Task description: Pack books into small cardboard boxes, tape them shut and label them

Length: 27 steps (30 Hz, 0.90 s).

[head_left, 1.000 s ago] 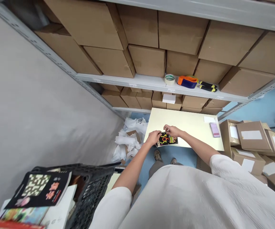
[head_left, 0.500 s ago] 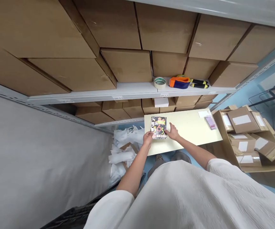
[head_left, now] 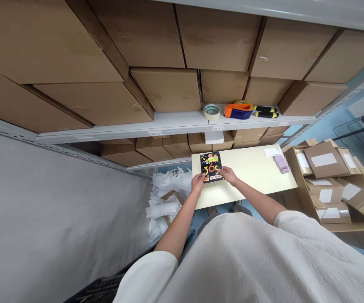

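A black book (head_left: 211,164) with a coloured "365" on its cover is held over the left part of the pale yellow table (head_left: 251,168). My left hand (head_left: 198,182) grips its lower left edge, thumb on the cover. On the right edge, my right hand (head_left: 228,174) has closed round the book, its thumb also on the cover. Fingers under the book are hidden.
A shelf (head_left: 182,122) beyond the table bears cartons, a tape roll (head_left: 211,111), an orange and blue tape dispenser (head_left: 238,110) and black-yellow tools (head_left: 265,112). White wrapping (head_left: 166,208) lies at left; a large box (head_left: 301,185) of parcels stands at right.
My right hand, whose fingers were apart, has closed on the book's right edge. The book is tilted slightly differently, and the view has shifted a little.
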Each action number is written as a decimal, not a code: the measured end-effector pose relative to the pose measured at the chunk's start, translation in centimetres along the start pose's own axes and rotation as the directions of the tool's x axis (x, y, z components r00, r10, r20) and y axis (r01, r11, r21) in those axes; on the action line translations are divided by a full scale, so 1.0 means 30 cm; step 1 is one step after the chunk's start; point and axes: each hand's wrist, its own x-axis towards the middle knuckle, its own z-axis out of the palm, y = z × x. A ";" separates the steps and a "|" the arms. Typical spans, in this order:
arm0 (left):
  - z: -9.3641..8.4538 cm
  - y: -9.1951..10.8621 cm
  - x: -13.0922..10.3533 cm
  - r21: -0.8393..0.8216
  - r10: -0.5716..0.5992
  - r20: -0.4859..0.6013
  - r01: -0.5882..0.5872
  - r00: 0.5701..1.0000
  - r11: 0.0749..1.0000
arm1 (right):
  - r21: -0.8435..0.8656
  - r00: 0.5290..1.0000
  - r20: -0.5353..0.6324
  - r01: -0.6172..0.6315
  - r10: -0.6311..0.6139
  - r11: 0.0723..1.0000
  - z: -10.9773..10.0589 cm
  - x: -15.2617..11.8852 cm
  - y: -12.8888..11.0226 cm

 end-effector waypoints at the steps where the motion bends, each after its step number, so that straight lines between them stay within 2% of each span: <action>1: 0.010 0.011 -0.001 0.018 0.046 -0.029 -0.045 0.999 0.999 | -0.069 0.999 -0.020 0.042 -0.043 0.997 0.000 0.001 -0.016; 3: 0.037 0.037 -0.007 0.009 0.115 -0.020 -0.115 0.993 0.993 | -0.266 0.989 -0.052 0.122 -0.140 0.956 0.004 -0.004 -0.049; 4: 0.052 0.052 -0.011 -0.026 0.122 0.028 -0.121 0.992 0.992 | -0.375 0.980 -0.052 0.159 -0.192 0.913 0.009 -0.012 -0.064; 7: 0.090 0.089 -0.021 -0.158 0.077 0.158 -0.051 0.984 0.986 | -0.638 0.929 0.044 0.310 -0.368 0.705 0.041 -0.055 -0.099; 10: 0.098 0.109 -0.020 -0.253 0.091 0.113 -0.060 0.989 0.966 | -0.728 0.834 0.210 0.482 -0.511 0.488 0.085 -0.104 -0.118; 12: 0.084 0.114 -0.012 -0.303 0.090 0.059 -0.068 0.994 0.951 | -0.732 0.799 0.267 0.532 -0.539 0.426 0.102 -0.119 -0.125; 13: 0.072 0.115 -0.007 -0.327 0.082 0.049 -0.062 0.995 0.943 | -0.731 0.801 0.261 0.528 -0.538 0.431 0.103 -0.118 -0.128; 15: 0.045 0.116 0.005 -0.361 0.061 0.066 -0.033 0.996 0.932 | -0.734 0.836 0.170 0.461 -0.522 0.498 0.087 -0.099 -0.135; 18: 0.006 0.118 0.019 -0.357 0.023 0.118 0.021 0.993 0.934 | -0.695 0.908 -0.063 0.258 -0.415 0.671 0.037 -0.043 -0.137; 19: -0.005 0.118 0.022 -0.350 0.015 0.130 0.032 0.991 0.936 | -0.652 0.934 -0.092 0.206 -0.346 0.729 0.022 -0.023 -0.135; 22: -0.030 0.117 0.026 -0.334 0.010 0.146 0.040 0.989 0.942 | -0.461 0.984 -0.001 0.156 -0.176 0.874 0.000 0.021 -0.113; 24: -0.043 0.116 0.027 -0.320 -0.001 0.159 0.052 0.987 0.946 | -0.312 0.990 0.043 0.144 -0.138 0.939 0.005 0.032 -0.091; 27: -0.060 0.118 0.031 -0.301 -0.012 0.199 0.073 0.980 0.951 | -0.112 0.994 0.019 0.105 -0.103 0.988 0.023 0.031 -0.063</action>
